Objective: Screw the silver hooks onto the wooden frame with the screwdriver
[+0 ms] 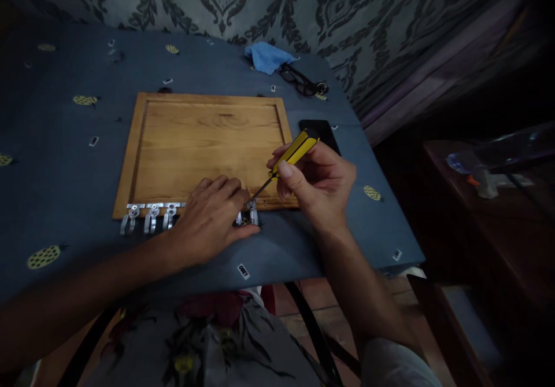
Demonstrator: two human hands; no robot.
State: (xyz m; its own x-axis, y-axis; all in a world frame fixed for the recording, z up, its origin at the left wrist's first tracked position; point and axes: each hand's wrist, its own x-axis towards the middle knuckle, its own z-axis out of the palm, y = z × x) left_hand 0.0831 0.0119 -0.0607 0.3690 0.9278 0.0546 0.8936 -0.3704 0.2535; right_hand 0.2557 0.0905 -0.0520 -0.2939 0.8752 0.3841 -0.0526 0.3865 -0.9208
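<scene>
A wooden board (208,150) with a raised frame lies flat on the table. Along its near edge runs a metal hook rail (151,207) with several silver hooks hanging off the edge. My left hand (212,216) lies over the middle of this rail, fingers bent onto the board and thumb below the edge, hiding part of it. In my right hand (323,181), the fingers are closed round the yellow and black handle of a screwdriver (295,153). The shaft slants down to the left, its tip at the rightmost hook (252,210) beside my left fingers.
Beyond the board's right side lies a black phone (321,132), partly behind my right hand. Dark-framed glasses (299,80) and a blue cloth (266,57) are at the back. The table's right edge (381,167) drops off near my right arm.
</scene>
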